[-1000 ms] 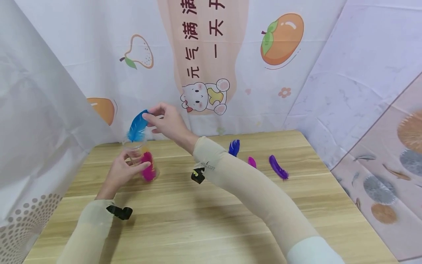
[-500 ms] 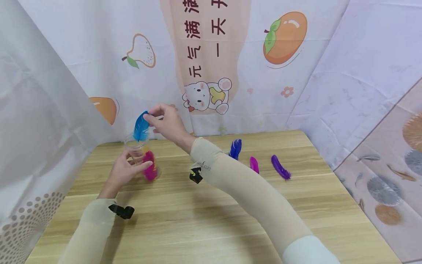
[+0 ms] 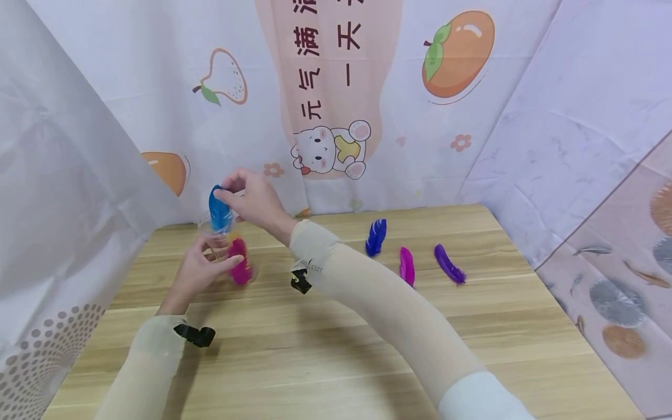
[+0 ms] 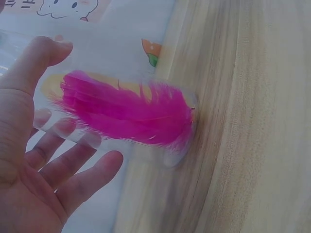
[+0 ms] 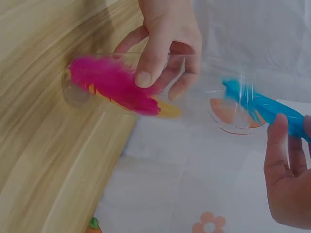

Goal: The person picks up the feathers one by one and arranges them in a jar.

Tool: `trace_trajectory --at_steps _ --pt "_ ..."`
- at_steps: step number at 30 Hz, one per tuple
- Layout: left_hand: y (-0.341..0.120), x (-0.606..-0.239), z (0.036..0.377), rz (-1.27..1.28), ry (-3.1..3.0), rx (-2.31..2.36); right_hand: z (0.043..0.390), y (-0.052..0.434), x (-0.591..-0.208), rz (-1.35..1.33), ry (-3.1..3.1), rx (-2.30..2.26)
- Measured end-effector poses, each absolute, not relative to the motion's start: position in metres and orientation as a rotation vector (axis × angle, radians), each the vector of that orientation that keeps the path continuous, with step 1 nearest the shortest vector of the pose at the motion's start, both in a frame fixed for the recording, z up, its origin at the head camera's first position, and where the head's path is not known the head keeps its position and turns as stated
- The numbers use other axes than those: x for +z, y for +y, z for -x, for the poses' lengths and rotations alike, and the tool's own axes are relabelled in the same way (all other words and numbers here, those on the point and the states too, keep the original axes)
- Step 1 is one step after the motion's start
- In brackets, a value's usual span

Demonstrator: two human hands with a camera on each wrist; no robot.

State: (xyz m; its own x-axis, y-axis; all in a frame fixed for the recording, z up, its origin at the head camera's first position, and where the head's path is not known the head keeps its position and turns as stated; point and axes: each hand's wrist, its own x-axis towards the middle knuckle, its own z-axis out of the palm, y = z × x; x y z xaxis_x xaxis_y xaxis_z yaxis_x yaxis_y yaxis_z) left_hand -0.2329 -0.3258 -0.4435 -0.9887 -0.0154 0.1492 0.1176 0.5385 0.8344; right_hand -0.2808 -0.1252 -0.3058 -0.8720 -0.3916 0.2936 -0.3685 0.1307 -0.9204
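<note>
A clear plastic cup [image 3: 231,256] stands on the wooden table [image 3: 336,344] at the back left, with a pink feather [image 3: 238,262] and a yellow one inside. My left hand [image 3: 202,268] grips the cup, thumb in front and fingers behind. My right hand [image 3: 249,198] pinches a light blue feather [image 3: 219,210] just above the cup's rim, its lower tip entering the mouth. In the left wrist view the pink feather [image 4: 126,109] fills the cup. The right wrist view shows the blue feather [image 5: 265,107] at the cup's [image 5: 146,85] open end.
Three loose feathers lie on the table to the right: a dark blue one [image 3: 375,236], a magenta one [image 3: 406,265] and a purple one [image 3: 448,263]. Printed cloth walls close in the back and both sides. Black straps sit on both wrists.
My right hand has lowered the blue feather and turned it more upright, bringing its tip into the cup's mouth. The left hand and cup have stayed put.
</note>
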Motion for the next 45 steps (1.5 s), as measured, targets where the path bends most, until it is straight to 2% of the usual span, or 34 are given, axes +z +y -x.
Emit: trace_trajectory --at_steps 7,16,45 --pt "-0.328 -0.441 0.230 0.058 -2.639 -1.481 0.278 -0.129 -0.308 0.738 2.364 -1.779" --pt "-0.326 -0.441 0.233 0.081 -2.630 -1.466 0.279 -0.126 -0.317 0.834 2.335 -1.739" --pt "-0.327 -0.446 0.236 0.123 -2.584 -1.431 0.279 -0.129 -0.316 0.846 2.367 -1.627"
